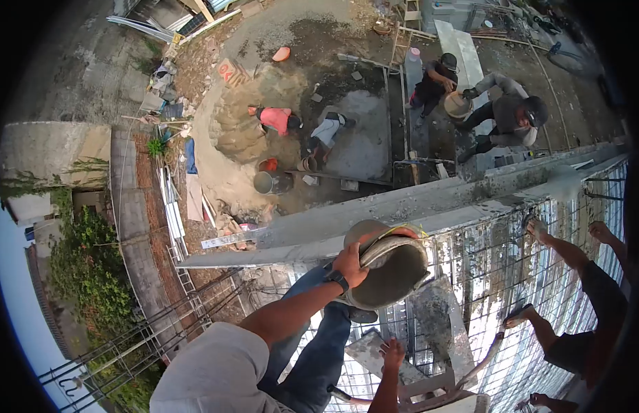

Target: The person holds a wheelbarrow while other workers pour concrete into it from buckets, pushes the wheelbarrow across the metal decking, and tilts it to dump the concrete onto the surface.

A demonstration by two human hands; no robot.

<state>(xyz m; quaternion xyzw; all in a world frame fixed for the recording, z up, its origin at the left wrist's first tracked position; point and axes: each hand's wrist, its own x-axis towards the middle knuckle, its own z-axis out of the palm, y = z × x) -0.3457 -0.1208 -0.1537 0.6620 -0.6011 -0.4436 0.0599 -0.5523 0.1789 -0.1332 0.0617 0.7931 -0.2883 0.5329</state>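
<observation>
- Grey, cement-caked bucket [382,294]: tilted, its round mouth turned up toward the viewer, beside a long concrete ledge [292,249] and over a grid of steel bars [488,275]. A reddish rim shows just behind it, perhaps a second bucket nested or stacked there.
- The left hand [350,266], with a dark watch [338,279] at the wrist, is closed on the near rim. Holding it there probably steadies the tilt and keeps the mouth clear. Whether the ledge bears any weight cannot be told.
- The left arm reaches out from a pale sleeve [226,354], long and nearly straight, over jeans-clad legs [326,351].
- The right hand [393,353] is raised off the forearm's line, fingers loosely parted, with nothing visible in its grasp. It is near a cement-smeared board [371,350], perhaps for balance; contact cannot be judged.
- At the right edge, a co-worker's hand [538,231] reaches down toward the bars, well apart from the bucket.
</observation>
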